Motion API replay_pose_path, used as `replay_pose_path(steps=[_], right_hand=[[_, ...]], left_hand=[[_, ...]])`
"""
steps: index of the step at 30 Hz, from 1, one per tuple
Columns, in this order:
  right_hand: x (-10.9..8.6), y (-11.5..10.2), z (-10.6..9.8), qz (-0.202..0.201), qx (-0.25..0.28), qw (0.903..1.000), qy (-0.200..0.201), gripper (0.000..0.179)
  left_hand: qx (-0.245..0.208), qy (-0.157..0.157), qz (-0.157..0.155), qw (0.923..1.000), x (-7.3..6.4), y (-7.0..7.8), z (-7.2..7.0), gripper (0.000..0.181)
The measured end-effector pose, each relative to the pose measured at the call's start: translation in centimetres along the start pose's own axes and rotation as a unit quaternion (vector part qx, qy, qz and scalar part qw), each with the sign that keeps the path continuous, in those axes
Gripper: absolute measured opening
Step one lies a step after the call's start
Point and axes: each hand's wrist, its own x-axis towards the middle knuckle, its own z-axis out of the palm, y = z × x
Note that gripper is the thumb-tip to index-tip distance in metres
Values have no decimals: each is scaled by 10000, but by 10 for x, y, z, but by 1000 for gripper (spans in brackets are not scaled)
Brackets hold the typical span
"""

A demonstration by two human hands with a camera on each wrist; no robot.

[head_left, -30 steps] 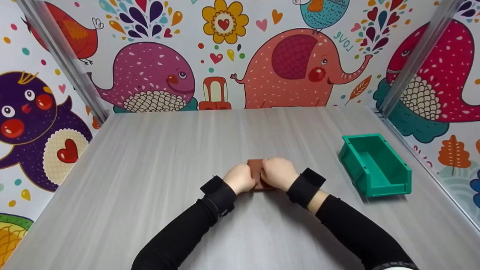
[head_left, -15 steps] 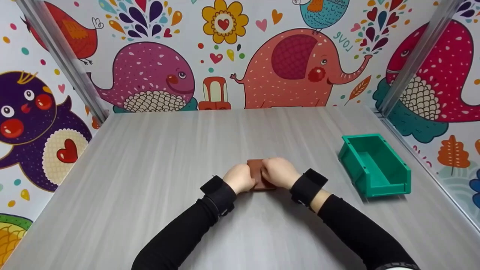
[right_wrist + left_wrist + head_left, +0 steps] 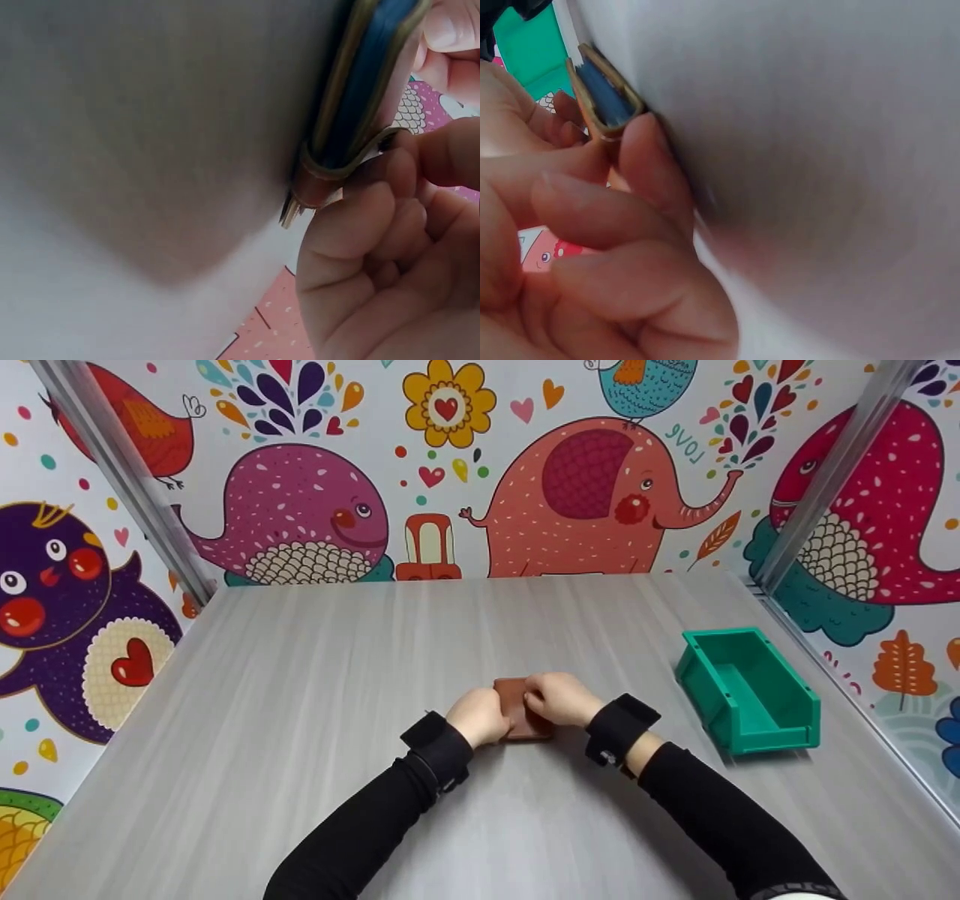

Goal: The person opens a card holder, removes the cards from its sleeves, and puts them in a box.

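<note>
A small brown leather wallet (image 3: 517, 695) lies on the table between both hands. My left hand (image 3: 478, 717) pinches its left edge, thumb at the near side. My right hand (image 3: 564, 700) is over the wallet's right part, fingers curled. In the right wrist view, a strap (image 3: 319, 182) wraps round the wallet's side, and the right thumb and index finger pinch its free end. Blue inner leaves (image 3: 367, 86) show between the covers there. The left wrist view shows the wallet's other end, with blue leaves (image 3: 606, 94) between tan cover edges, close above the left fingertips.
A green plastic bin (image 3: 750, 690) with a low front stands on the right of the grey wood-grain table (image 3: 337, 660). Walls printed with cartoon animals (image 3: 585, 502) close off the back and sides, with metal posts (image 3: 832, 480) at the corners.
My right hand has shifted slightly right and up on the wallet, baring more of its brown cover. The left hand and the wallet stay in place.
</note>
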Motion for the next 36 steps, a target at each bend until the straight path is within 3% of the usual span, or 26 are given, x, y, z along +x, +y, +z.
replay_pose_path(steps=[6,14,22,32,36], right_hand=[[0,4,-2,234,499,9984,-112,18],[-2,3,-1,284,628,9976,-16,25],[-9,6,-10,510,504,9969,309,11],[-21,11,-26,-157,104,9973,710,11],[-26,16,-28,-211,-15,9969,763,9]], left_hand=[[7,-88,-108,9999,1,1,-1,20],[0,-53,-102,9999,1,-1,0,20],[-35,60,18,10000,1,-2,2,20],[-122,96,-33,9999,1,-3,2,22],[-112,83,-85,9999,1,-2,3,24]])
